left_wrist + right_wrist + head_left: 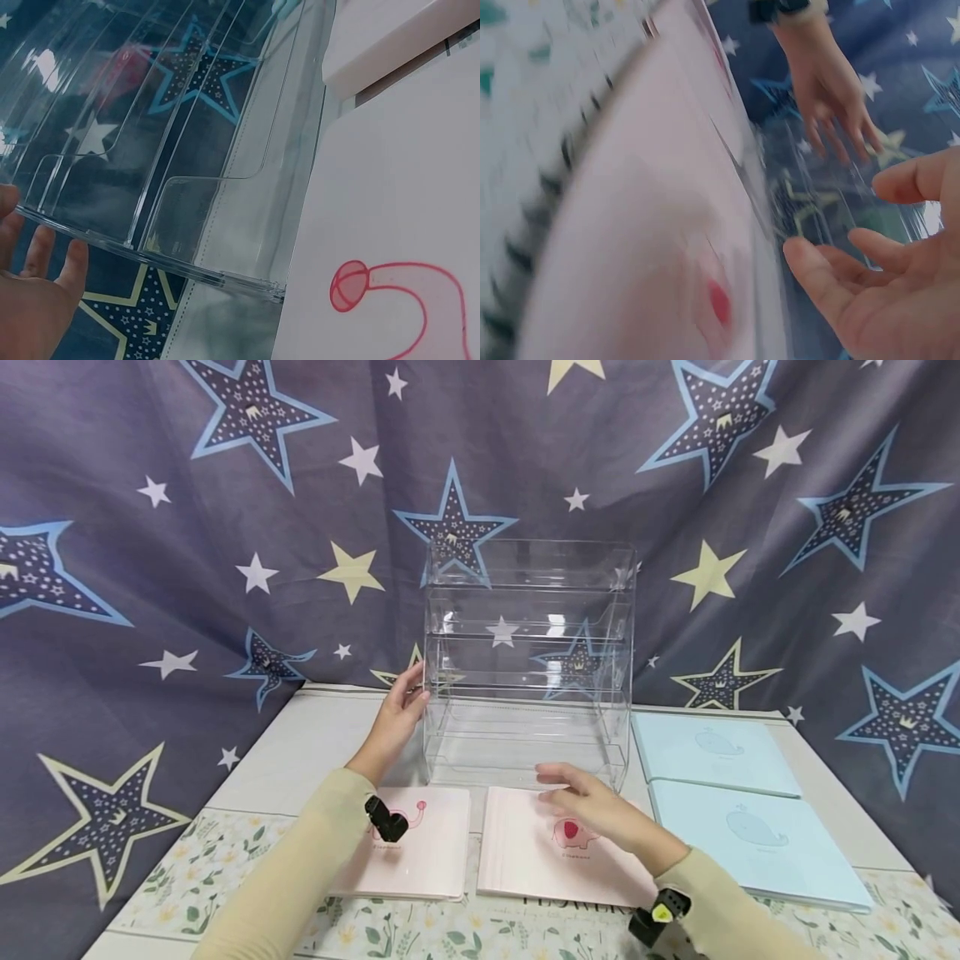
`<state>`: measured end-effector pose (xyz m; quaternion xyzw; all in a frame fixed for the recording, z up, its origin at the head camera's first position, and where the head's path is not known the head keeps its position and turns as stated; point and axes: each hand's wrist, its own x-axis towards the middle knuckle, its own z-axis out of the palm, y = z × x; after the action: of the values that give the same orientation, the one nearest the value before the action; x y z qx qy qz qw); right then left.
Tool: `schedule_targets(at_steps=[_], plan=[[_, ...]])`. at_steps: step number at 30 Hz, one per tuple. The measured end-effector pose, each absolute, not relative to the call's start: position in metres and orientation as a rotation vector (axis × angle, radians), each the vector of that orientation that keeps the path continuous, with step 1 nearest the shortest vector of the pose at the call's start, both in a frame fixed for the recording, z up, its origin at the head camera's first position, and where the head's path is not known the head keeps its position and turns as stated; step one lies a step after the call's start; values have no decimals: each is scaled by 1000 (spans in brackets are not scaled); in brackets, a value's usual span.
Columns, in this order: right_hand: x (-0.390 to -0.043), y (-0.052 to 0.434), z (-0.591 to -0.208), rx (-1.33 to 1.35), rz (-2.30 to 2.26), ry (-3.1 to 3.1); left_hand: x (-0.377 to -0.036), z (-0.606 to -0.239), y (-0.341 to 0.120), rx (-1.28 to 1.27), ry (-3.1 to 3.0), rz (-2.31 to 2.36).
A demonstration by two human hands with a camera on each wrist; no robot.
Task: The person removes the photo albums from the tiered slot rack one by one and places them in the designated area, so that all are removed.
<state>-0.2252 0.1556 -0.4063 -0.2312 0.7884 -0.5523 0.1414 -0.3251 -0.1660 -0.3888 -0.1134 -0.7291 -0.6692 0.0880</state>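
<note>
clear acrylic tiered rack (525,660) stands upright at centre of the head view, at the back of the table (300,752) against the star-print backdrop (187,527). left hand (396,714) sits at the rack's left side wall, fingers straight and loosely spread, fingertips touching the wall's edge; nothing gripped. in the left wrist view that hand (34,300) shows in the lower left corner, fingers extended just below the rack's (172,150) clear bottom edge. right hand (592,806) hovers low in front of the rack's lower right part, over the pink elephant booklet stack (555,852), fingers relaxed and slightly apart, holding nothing; cannot tell whether it touches the booklet. right wrist view is blurred: right hand (885,292) open with palm showing at lower right, left hand (829,90) at upper centre, the pink booklets (645,247) filling the left and centre of the frame. a second pink elephant booklet (423,852) lies left of the first, partly under the left forearm, and its elephant print (390,292) shows at lower right of the left wrist view. two light blue whale booklets (750,810) lie at centre right of the head view, just right of the rack, one behind the other. floral table cover (225,860) runs along the bottom edge.
</note>
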Motion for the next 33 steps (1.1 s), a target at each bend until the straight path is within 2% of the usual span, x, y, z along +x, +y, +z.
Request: schedule_targets(at_steps=[14, 21, 28, 33], plan=[[-239, 241, -384, -477, -1602, 2527, -327, -389, -175, -329, -2210, -1948], [-241, 276, -388, -429, -1276, 2924, -323, -394, -189, -349, -2336, -1830], [-246, 294, -393, -428, -834, 3204, -316, -397, -203, -437, -2552, -1387], [-248, 299, -395, -445, -486, 3295, -314, -400, -212, -510, -2667, -844]])
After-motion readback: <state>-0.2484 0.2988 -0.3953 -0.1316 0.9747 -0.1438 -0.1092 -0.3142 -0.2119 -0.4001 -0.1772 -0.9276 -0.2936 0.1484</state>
